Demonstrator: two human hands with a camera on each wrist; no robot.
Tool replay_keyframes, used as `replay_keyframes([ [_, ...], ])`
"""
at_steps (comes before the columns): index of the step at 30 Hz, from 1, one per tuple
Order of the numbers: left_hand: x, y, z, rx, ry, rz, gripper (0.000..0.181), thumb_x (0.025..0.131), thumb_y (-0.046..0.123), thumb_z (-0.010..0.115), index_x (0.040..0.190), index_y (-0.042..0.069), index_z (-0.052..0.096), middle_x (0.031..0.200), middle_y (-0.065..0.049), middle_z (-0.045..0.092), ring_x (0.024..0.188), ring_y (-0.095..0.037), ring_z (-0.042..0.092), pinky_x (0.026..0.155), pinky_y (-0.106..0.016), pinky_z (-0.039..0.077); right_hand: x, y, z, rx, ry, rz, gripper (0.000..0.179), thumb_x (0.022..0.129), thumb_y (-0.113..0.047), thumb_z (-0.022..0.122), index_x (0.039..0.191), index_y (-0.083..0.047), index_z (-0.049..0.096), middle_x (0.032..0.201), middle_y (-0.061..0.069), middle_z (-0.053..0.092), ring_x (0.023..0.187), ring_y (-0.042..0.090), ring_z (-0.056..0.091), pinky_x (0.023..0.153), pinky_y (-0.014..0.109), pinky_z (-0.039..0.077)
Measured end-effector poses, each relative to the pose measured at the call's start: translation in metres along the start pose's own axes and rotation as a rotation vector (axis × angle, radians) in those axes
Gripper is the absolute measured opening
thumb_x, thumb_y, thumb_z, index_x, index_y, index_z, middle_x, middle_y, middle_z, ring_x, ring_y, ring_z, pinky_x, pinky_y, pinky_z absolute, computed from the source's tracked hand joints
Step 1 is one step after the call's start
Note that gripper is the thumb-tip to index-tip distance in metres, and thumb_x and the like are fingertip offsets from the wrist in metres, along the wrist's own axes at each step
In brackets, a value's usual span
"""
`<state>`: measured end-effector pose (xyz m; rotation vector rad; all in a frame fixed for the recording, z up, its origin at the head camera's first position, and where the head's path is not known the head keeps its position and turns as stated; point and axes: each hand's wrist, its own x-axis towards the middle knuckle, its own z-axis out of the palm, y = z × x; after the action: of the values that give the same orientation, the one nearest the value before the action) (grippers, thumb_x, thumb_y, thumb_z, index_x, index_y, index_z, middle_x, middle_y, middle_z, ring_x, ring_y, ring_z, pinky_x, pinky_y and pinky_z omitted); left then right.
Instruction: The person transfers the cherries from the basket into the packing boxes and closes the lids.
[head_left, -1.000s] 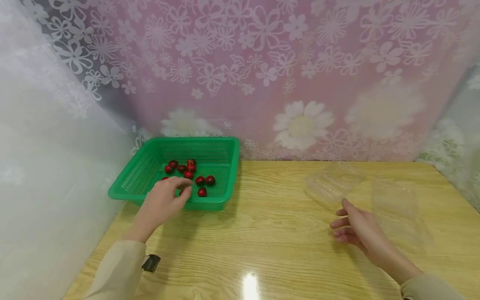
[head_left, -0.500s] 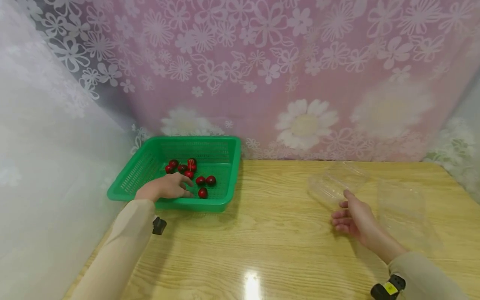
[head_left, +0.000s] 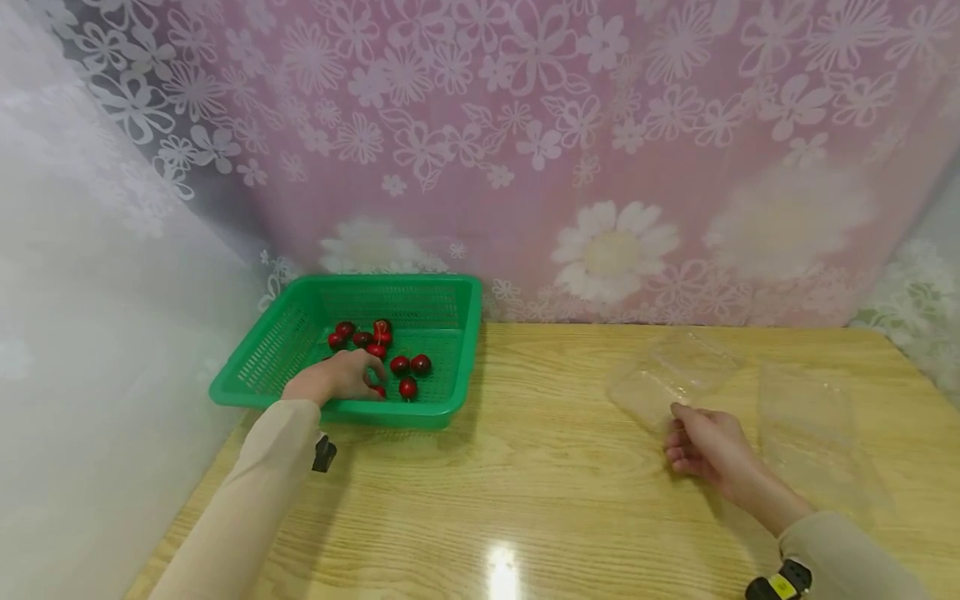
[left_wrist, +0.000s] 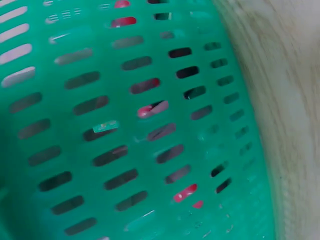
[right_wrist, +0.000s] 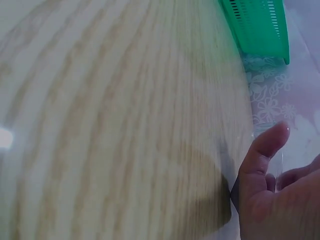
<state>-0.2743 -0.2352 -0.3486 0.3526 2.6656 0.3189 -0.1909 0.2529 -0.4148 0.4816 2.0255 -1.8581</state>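
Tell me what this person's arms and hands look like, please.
The left hand and right hand are ungloved. The left sleeve and right sleeve are long, plain and beige. Beside the left one is a small black device; beside the right, another with a yellow patch.

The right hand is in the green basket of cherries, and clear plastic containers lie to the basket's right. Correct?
Wrong hand: the head view shows the left hand in the green basket with the cherries. Clear plastic containers lie to the basket's right.
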Motion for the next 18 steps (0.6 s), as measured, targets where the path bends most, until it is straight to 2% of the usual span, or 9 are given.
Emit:
replay_keyframes([
  [4, 0.002, -0.002, 0.001, -0.032, 0.020, -0.020, 0.031, 0.100, 0.023, 0.066, 0.126, 0.007, 0.062, 0.124, -0.019, 0.063, 0.106, -0.031, 0.065, 0.089, -0.049, 0.054, -0.004, 0.001, 0.001, -0.113, -0.013, -0.031, 0.037, 0.110, -0.032, 0.042, 0.109, 0.003, 0.053, 0.073, -0.003, 0.063, 0.061, 0.007, 0.062, 0.057, 0.025, 0.057],
  [8, 0.004, -0.004, 0.003, -0.115, 0.040, -0.026, 0.020, 0.105, 0.018, 0.055, 0.121, 0.006, 0.051, 0.107, -0.016, 0.065, 0.083, -0.023, 0.060, 0.073, -0.038, 0.047, -0.008, 0.004, 0.004, -0.205, -0.031, -0.050, 0.033, 0.109, -0.030, 0.047, 0.103, 0.001, 0.055, 0.076, -0.001, 0.062, 0.062, 0.008, 0.061, 0.058, 0.025, 0.057],
  [10, 0.006, -0.006, 0.003, -0.143, 0.048, -0.004, 0.013, 0.107, 0.014, 0.051, 0.117, 0.006, 0.052, 0.096, -0.013, 0.064, 0.070, -0.018, 0.052, 0.067, -0.033, 0.040, -0.010, 0.004, 0.006, -0.227, -0.047, -0.053, 0.031, 0.108, -0.029, 0.049, 0.098, -0.001, 0.055, 0.076, 0.000, 0.062, 0.061, 0.008, 0.061, 0.057, 0.025, 0.057],
  [12, 0.008, -0.007, 0.003, -0.150, 0.054, 0.020, 0.014, 0.107, 0.013, 0.048, 0.114, 0.005, 0.058, 0.093, -0.011, 0.065, 0.067, -0.015, 0.048, 0.065, -0.031, 0.039, -0.013, 0.005, 0.007, -0.239, -0.060, -0.049, 0.029, 0.107, -0.028, 0.051, 0.096, -0.001, 0.055, 0.076, 0.000, 0.062, 0.061, 0.008, 0.061, 0.057, 0.025, 0.056],
  [14, 0.008, -0.008, 0.002, -0.141, 0.055, 0.033, 0.018, 0.106, 0.014, 0.050, 0.111, 0.005, 0.065, 0.096, -0.011, 0.067, 0.067, -0.015, 0.047, 0.067, -0.031, 0.041, -0.014, 0.006, 0.008, -0.243, -0.077, -0.042, 0.028, 0.107, -0.027, 0.051, 0.096, -0.001, 0.055, 0.076, 0.001, 0.062, 0.061, 0.009, 0.060, 0.057, 0.024, 0.056],
  [18, 0.007, -0.008, 0.001, -0.109, 0.042, 0.028, 0.025, 0.101, 0.023, 0.060, 0.116, 0.005, 0.070, 0.115, -0.012, 0.070, 0.081, -0.019, 0.059, 0.079, -0.037, 0.050, -0.016, 0.008, 0.010, -0.247, -0.099, -0.037, 0.027, 0.107, -0.026, 0.052, 0.097, -0.001, 0.054, 0.077, 0.001, 0.060, 0.061, 0.009, 0.059, 0.056, 0.024, 0.055],
])
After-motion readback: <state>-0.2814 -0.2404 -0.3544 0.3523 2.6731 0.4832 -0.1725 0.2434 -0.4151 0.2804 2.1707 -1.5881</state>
